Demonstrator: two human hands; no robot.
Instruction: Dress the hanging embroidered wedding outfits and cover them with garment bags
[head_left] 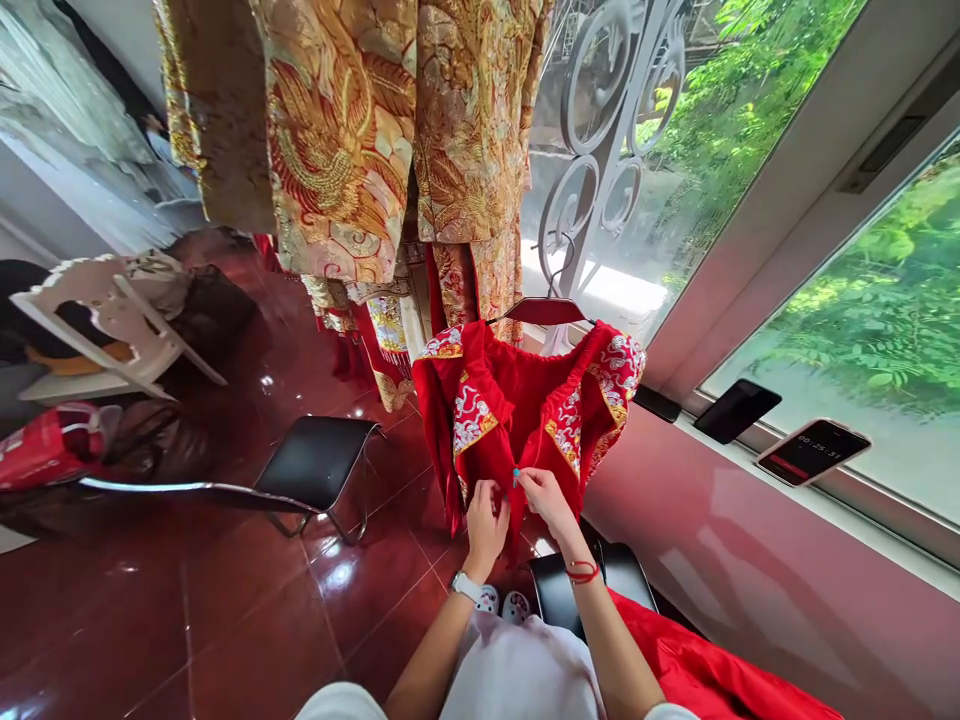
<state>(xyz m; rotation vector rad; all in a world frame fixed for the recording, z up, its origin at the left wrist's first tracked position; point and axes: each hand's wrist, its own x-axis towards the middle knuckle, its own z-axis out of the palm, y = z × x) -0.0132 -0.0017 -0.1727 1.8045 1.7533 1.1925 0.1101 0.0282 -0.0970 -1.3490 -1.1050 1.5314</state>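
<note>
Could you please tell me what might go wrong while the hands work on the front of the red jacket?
The left hand and right hand both pinch the red jacket at its front edges; a hard tug could slip it off the hanger, which hangs by a thin hook. The embroidered trim sits near both hands and might snag.

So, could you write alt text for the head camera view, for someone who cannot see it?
A person's left hand and right hand pinch the front opening of a red jacket with white and gold embroidered trim on a dark red hanger. Gold embroidered robes hang behind it, and two dark smartphones lean at the window sill on the right.
</note>
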